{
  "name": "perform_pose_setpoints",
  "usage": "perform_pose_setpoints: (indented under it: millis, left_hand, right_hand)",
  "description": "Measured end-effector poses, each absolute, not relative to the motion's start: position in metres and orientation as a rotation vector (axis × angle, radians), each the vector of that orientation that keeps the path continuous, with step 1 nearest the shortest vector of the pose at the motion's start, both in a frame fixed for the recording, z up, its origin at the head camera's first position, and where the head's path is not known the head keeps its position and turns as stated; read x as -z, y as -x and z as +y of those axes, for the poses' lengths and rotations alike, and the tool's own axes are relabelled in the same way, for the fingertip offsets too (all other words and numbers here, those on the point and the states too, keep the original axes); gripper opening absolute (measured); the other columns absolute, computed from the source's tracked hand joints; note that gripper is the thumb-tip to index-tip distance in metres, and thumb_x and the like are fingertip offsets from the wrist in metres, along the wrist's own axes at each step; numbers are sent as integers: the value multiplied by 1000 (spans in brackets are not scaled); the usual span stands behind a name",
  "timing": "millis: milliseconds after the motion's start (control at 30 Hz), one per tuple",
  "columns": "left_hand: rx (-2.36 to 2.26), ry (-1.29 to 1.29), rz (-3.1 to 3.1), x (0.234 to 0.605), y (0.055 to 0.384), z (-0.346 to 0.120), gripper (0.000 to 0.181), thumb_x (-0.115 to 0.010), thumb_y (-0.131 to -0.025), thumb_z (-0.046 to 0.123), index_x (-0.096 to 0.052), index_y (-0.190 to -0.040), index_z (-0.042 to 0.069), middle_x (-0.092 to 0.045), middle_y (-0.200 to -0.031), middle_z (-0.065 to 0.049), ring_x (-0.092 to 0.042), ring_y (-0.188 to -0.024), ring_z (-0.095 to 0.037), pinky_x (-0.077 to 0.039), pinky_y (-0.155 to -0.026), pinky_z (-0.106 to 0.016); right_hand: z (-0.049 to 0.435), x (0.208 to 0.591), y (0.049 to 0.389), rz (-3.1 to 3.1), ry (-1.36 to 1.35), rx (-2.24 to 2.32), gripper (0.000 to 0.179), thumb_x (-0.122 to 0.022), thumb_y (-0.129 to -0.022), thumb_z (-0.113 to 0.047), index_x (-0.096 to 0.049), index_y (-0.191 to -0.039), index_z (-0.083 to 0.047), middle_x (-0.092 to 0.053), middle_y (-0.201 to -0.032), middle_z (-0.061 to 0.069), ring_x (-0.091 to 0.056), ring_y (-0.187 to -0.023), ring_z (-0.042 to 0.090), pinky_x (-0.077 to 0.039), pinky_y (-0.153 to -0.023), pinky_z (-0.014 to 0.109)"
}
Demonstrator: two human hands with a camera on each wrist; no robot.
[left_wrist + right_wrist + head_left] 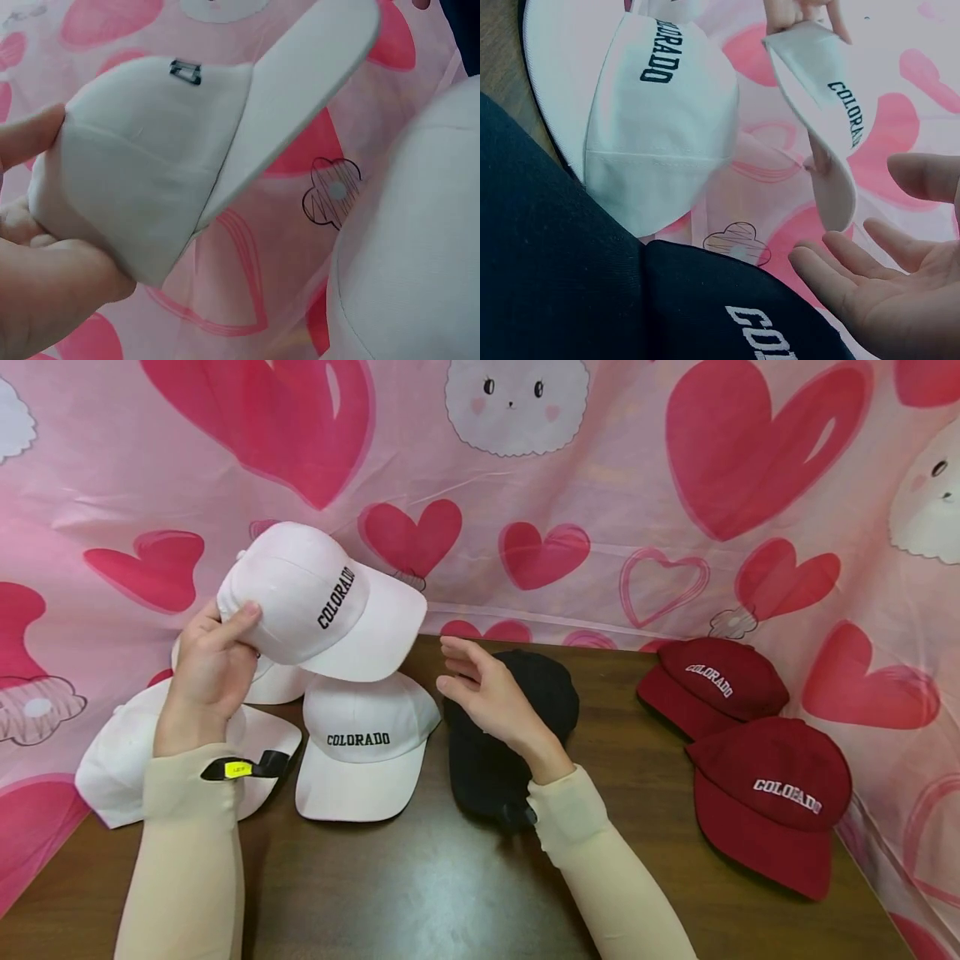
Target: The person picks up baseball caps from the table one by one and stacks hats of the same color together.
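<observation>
My left hand grips a white baseball cap by its back edge, thumb on the outside of the crown. The cap is raised above the other white caps, its brim pointing right and its black COLORADO lettering tilted. In the left wrist view, the same cap shows from the side with thumb and fingers at its back. My right hand hovers over a black cap, fingers extended and holding nothing. The right wrist view shows the right hand apart from the lifted cap.
Below the lifted cap, a white COLORADO cap rests on the brown table, with other white caps to its left. Two dark red caps overlap at the right. A pink heart-patterned cloth hangs behind the table.
</observation>
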State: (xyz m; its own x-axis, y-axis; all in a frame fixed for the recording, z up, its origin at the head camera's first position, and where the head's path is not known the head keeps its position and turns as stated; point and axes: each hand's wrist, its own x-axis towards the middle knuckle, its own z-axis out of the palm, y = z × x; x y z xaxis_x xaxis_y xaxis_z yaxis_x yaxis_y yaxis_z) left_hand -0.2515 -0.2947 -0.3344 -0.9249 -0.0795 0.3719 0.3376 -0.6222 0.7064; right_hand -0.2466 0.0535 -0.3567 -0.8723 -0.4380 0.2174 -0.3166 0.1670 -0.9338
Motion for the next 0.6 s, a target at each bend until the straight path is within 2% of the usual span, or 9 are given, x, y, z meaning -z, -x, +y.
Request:
perform_pose_setpoints:
  millis: [167, 300, 433, 600]
  left_hand:
    - [2583, 558, -1354, 334, 249, -294, 34, -50, -107, -7, -61, -138, -6, -64, -133, -11, -61, -122, -21, -44, -111, -28]
    - [2577, 604, -1501, 335, 246, -295, 31, -49, -108, -5, -60, -136, -3, -63, -134, -9, -59, -123, -18, -46, -108, -26]
    - [2572, 649, -1598, 334, 244, -294, 34, -48, -108, -5, -58, -140, -2, -61, -137, -9, -57, -124, -18, -47, -109, -25]
    - [2532, 735, -1693, 333, 243, -292, 35, -44, -107, -8, -62, -136, -2, -70, -125, -6, -64, -114, -16, -49, -106, -26]
  right_hand:
    - [54, 356, 247, 2333, 716, 1842, 55, -66, -104, -11, -48, -156, -9, -52, -158, 6, -54, -143, 26, -48, -115, 40]
    - [53, 356, 247, 2337, 708, 1870, 54, -66, -104, -10, -49, -155, -7, -55, -155, 8, -57, -140, 28, -50, -113, 40]
    - [52, 357, 249, 2369, 688, 1901, 51, -67, -104, -9, -52, -153, -5, -58, -150, 10, -61, -134, 26, -50, -113, 40]
    - [52, 357, 250, 2413, 626, 1905, 51, -67, -104, -13, -53, -152, -6, -54, -155, 12, -56, -139, 26, -46, -116, 42]
